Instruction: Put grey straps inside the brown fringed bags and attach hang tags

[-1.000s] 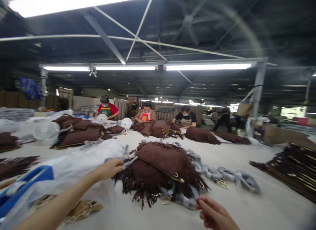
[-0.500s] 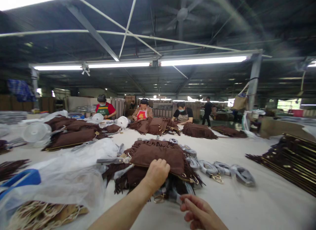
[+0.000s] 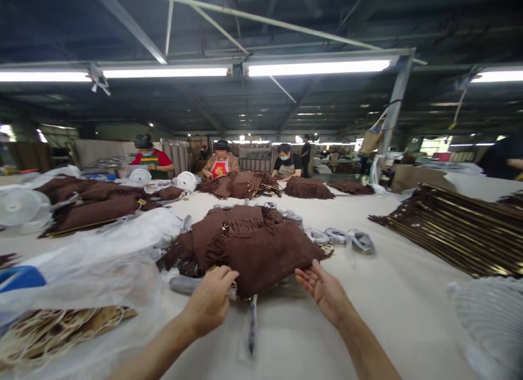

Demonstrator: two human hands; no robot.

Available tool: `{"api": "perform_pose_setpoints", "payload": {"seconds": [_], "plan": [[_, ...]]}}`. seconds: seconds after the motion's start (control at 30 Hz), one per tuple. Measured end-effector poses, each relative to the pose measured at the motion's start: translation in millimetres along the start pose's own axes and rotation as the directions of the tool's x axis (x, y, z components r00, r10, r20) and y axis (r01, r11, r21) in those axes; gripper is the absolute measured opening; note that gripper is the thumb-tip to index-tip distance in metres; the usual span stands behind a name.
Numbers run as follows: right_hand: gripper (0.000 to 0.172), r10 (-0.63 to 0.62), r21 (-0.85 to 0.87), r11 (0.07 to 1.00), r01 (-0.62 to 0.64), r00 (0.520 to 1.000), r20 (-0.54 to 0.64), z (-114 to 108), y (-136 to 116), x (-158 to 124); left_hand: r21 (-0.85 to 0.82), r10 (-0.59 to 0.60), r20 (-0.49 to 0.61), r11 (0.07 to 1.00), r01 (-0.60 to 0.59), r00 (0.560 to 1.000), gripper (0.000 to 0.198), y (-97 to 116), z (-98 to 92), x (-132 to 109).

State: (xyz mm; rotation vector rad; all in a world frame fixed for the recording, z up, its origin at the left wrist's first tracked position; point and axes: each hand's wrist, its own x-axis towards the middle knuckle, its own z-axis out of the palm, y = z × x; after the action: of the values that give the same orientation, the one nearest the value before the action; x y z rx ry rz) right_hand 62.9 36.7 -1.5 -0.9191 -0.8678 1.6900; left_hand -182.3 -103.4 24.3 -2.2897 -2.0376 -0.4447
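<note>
A brown fringed bag (image 3: pixel 265 255) lies tilted over other brown bags at the middle of the white table (image 3: pixel 310 336). My left hand (image 3: pixel 214 295) pinches its lower left corner, fingers closed. At the bag's right edge, my right hand (image 3: pixel 322 290) has its palm turned up and its fingers stretched out, touching or very near the edge. Below the bag a thin wrapped strap (image 3: pixel 252 325) extends toward me. Several plastic-wrapped coiled straps (image 3: pixel 360 241) lie behind and to the right.
Brown bags (image 3: pixel 98 211) and clear plastic (image 3: pixel 134 260) cover the left side, with strings and tags (image 3: pixel 61 333) in front. Gold-edged brown pieces (image 3: pixel 445 227) are stacked at the right, near ribbed white plastic (image 3: pixel 494 314). People (image 3: pixel 220 165) sit across the table.
The view has turned right. The top bag is now tilted toward me. My left hand has moved to its lower left corner, and my right hand has risen to its right edge.
</note>
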Motion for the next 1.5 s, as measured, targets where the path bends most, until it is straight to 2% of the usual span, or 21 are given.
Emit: {"api": "perform_pose_setpoints", "payload": {"seconds": [0.07, 0.17, 0.33, 0.4, 0.47, 0.53, 0.6, 0.67, 0.73, 0.8, 0.83, 0.87, 0.93, 1.07, 1.13, 1.2, 1.23, 1.3, 1.33, 1.43, 1.5], "plan": [[0.014, 0.0, -0.275, 0.961, 0.016, 0.998, 0.055, 5.1, 8.7, -3.6, 0.0, -0.019, 0.065, 1.0, 0.019, 0.998, 0.058, -5.6, 13.9, -14.5], [0.018, 0.031, -0.652, 0.756, 0.056, 0.992, 0.121, 16.2, 31.4, -9.5, 0.021, -0.098, 0.079, 0.995, 0.097, 0.992, 0.046, 4.2, 32.0, -20.5], [0.021, 0.142, -0.798, 0.597, 0.083, 0.968, 0.206, 43.0, 60.6, -28.1, 0.066, -0.192, 0.061, 0.98, 0.188, 0.98, 0.023, 16.2, 37.1, -4.9], [0.018, 0.084, -0.838, 0.52, 0.169, 0.965, 0.247, 54.0, 64.5, -37.0, 0.085, -0.218, 0.07, 0.974, 0.212, 0.973, 0.021, 15.2, 38.3, 1.2], [0.016, -0.032, -0.893, 0.364, 0.264, 0.962, 0.271, 62.5, 66.9, -44.8, 0.066, -0.239, 0.087, 0.97, 0.234, 0.967, 0.015, 13.5, 39.1, 4.8], [0.013, -0.108, -0.937, 0.184, 0.296, 0.954, 0.28, 68.2, 69.3, -51.1, -0.002, -0.248, 0.108, 0.968, 0.25, 0.963, 0.011, 11.7, 36.0, 5.2], [0.009, -0.128, -0.951, 0.066, 0.303, 0.948, 0.293, 71.7, 70.1, -56.3, -0.095, -0.252, 0.11, 0.96, 0.262, 0.962, 0.012, 9.0, 27.1, 2.2], [0.014, -0.11, -0.922, -0.001, 0.388, 0.916, 0.385, 73.6, 65.8, -60.9, -0.163, -0.248, 0.09, 0.952, 0.26, 0.965, 0.016, 4.4, 13.8, -3.5], [0.014, -0.043, -0.847, 0.025, 0.531, 0.847, 0.53, 72.5, 53.5, -64.0, -0.173, -0.238, 0.074, 0.953, 0.248, 0.968, 0.018, -1.7, 0.3, -11.0], [0.01, 0.036, -0.781, 0.131, 0.61, 0.785, 0.619, 64.5, 34.4, -63.6, -0.143, -0.22, 0.077, 0.963, 0.229, 0.973, 0.018, -8.7, -10.3, -19.5], [0.013, 0.082, -0.791, 0.181, 0.584, 0.793, 0.604, 56.7, 23.4, -61.3, -0.121, -0.212, 0.086, 0.968, 0.222, 0.973, 0.019, -12.2, -14.2, -23.9], [0.016, 0.124, -0.827, 0.208, 0.522, 0.824, 0.552, 46.0, 12.2, -57.7, -0.101, -0.206, 0.095, 0.971, 0.215, 0.974, 0.02, -15.9, -17.4, -28.3], [0.024, 0.23, -0.93, 0.199, 0.309, 0.907, 0.351, 16.5, -9.2, -47.8, -0.081, -0.199, 0.106, 0.975, 0.208, 0.974, 0.023, -23.5, -22.6, -36.8], [0.034, 0.219, -0.986, 0.147, 0.074, 0.97, 0.106, -49.0, -41.6, -32.2, -0.1, -0.164, 0.166, 0.978, 0.182, 0.972, 0.023, -36.1, -30.0, -52.6], [0.037, 0.18, -0.991, 0.119, 0.054, 0.981, 0.075, -64.7, -49.0, -29.8, -0.063, -0.159, 0.217, 0.982, 0.176, 0.963, 0.019, -36.7, -29.8, -59.9], [0.027, 0.028, -0.987, 0.074, 0.141, 0.989, 0.143, -60.3, -47.6, -29.0, -0.009, -0.171, 0.26, 0.984, 0.18, 0.95, 0.014, -30.7, -25.2, -66.3], [0.02, -0.076, -0.978, 0.041, 0.206, 0.976, 0.203, -50.9, -43.1, -29.1, 0.008, -0.175, 0.279, 0.984, 0.18, 0.944, 0.011, -25.5, -21.3, -68.4], [0.012, -0.24, -0.936, -0.029, 0.35, 0.907, 0.346, -22.6, -27.2, -32.2, 0.007, -0.151, 0.3, 0.988, 0.157, 0.942, 0.007, -12.7, -11.0, -69.1], [0.013, -0.254, -0.902, -0.044, 0.429, 0.869, 0.426, -6.2, -16.7, -35.7, 0.003, -0.133, 0.3, 0.99, 0.139, 0.945, 0.007, -6.2, -5.4, -67.2], [0.016, -0.046, -0.771, 0.012, 0.636, 0.771, 0.635, 37.4, 17.2, -53.2, 0.018, -0.081, 0.294, 0.997, 0.08, 0.952, 0.008, 8.9, 7.6, -55.9], [0.02, 0.121, -0.744, 0.023, 0.668, 0.737, 0.665, 55.0, 35.2, -64.6, 0.05, -0.102, 0.305, 0.995, 0.091, 0.947, 0.012, 14.0, 9.3, -49.6]]}}
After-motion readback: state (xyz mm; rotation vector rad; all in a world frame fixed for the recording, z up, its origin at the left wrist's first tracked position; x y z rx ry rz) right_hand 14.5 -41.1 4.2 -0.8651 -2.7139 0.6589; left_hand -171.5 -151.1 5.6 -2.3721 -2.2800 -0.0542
